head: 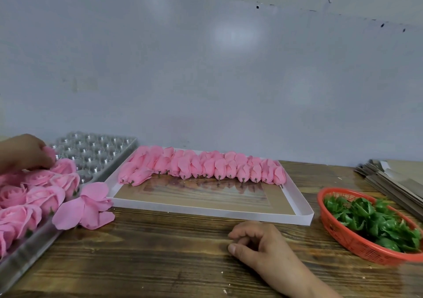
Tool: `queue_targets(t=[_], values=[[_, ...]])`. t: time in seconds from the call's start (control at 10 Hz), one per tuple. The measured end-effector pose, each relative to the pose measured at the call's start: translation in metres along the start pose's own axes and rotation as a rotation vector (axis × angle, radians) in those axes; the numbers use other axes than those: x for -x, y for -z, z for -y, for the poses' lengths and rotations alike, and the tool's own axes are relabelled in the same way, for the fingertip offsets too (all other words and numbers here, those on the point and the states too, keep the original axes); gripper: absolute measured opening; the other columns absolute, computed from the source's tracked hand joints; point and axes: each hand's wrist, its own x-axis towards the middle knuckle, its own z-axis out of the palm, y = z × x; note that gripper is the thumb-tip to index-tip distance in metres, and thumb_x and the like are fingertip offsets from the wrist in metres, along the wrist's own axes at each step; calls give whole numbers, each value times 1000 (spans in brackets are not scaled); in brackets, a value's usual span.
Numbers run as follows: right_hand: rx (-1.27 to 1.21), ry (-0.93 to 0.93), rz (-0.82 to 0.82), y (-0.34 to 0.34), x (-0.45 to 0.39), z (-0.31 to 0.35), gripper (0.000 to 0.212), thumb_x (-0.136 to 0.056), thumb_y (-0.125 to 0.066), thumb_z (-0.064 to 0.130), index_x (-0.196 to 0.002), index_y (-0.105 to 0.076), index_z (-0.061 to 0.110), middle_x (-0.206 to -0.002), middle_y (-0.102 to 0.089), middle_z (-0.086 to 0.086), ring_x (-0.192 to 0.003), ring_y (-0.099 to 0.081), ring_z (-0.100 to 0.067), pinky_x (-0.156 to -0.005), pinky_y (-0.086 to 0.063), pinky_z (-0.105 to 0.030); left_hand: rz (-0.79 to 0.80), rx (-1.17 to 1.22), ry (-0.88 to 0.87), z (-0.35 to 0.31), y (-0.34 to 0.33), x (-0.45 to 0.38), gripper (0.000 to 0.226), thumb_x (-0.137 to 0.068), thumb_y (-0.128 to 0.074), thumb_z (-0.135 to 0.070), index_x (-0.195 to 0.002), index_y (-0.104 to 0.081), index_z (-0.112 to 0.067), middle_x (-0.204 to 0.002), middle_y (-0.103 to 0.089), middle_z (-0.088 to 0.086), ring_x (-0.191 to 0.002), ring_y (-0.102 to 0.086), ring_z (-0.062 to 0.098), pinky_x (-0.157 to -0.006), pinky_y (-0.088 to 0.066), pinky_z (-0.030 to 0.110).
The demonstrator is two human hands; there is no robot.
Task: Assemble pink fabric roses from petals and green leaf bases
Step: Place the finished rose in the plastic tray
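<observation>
Pink fabric roses (34, 190), finished and full, sit packed in the clear plastic cupped tray (96, 153), and the left hand (23, 153) curls its fingers round one at the far end of that cluster. Just right of those fingers a loose pink petal piece (85, 206) lies flat on the wooden table (160, 252). The right hand (258, 245) rests idle, fingers loosely curled, holding nothing. Beyond its fingertips stands the shallow white tray of rolled pink buds (206, 167); to its right, the red plastic basket of green leaf bases (370, 220). A hard squeeze could crush the gripped rose or topple its neighbours.
</observation>
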Motion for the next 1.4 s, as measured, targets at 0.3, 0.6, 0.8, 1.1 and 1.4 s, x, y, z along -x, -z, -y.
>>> queue_targets(t=[0.3,0.6,0.8,1.1,1.4], values=[[17,-4,-19,-1,0,-3,11,-75,-77,22,-83,-70,22,-66,-64,7,-65,-56,1,-72,-44,-20,-90,-219,40,60,-10,-52,25,-81,-59,-33,-64,-68,-17,-65,-65,6,-68,-62,26,-65,-50,31],[-4,16,-7,-1,-1,-2,9,-75,-77,19,-81,-70,21,-67,-64,2,-65,-56,1,-68,-44,-17,-96,-348,18,73,-24,-76,16,-73,-67,-26,-62,-69,-14,-66,-65,10,-67,-63,29,-67,-51,33],[-6,30,-4,0,-2,-1,9,-75,-76,16,-81,-71,19,-66,-62,4,-62,-54,1,-64,-42,-14,-131,-478,24,69,-15,-54,21,-78,-56,-31,-60,-65,-23,-64,-62,-3,-62,-58,19,-59,-48,26],[6,38,-10,0,-2,-3,9,-75,-77,18,-81,-71,19,-76,-67,-4,-65,-57,-2,-65,-44,-16,-69,-482,30,64,-17,-71,17,-72,-61,-29,-57,-63,-23,-59,-61,-4,-55,-58,19,-55,-47,26],[-4,43,-3,0,-3,-4,9,-75,-77,17,-81,-71,19,-79,-68,-10,-64,-57,-4,-66,-46,-19,17,-395,-126,50,7,-43,54,-79,-66,6,-43,-54,-33,-72,-67,18,-69,-55,29,-73,-45,32]])
